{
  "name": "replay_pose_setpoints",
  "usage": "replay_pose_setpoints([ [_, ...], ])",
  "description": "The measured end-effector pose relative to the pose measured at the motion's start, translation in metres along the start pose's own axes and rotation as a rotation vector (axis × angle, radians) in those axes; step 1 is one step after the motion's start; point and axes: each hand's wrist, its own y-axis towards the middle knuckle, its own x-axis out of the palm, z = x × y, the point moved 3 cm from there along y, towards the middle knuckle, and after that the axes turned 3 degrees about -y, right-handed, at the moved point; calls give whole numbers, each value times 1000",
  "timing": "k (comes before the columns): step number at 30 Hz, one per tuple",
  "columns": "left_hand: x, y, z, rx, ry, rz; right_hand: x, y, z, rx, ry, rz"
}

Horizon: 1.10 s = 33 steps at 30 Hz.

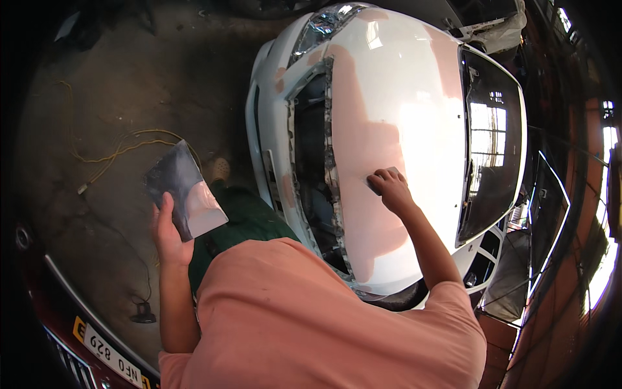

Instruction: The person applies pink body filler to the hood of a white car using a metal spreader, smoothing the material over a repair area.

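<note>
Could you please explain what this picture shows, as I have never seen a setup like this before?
There is no machine here, only a person's two bare hands. The one picture comes from a wide fisheye camera worn on the person's head and looking down, so straight edges bend near its rim.

The left hand holds a flat, shiny, greyish rectangular sheet, raised off to the side. The right hand grips a small dark block at the bonnet of a white car. The bonnet carries dull pinkish patches, and the block is over one of them. What the block is made of is too small to tell. A yellow cord lies on the floor.
</note>
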Motion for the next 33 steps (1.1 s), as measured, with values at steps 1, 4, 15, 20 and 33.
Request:
replay_pose_setpoints([
  [1,-1,-6,5,-12,-10,-3,-9,-8,-11,35,80,45],
  [4,-3,-21,22,-32,20,-52,-45,-15,-81,60,596,370],
  [15,121,-26,64,4,202,-206,-211,-8,-283,-721,1204,840],
  [20,155,26,89,106,242,-183,-214,62,-253,-558,1083,821],
  [33,172,180,175,290,194,-212,-110,261,-10,433,709,377],
])
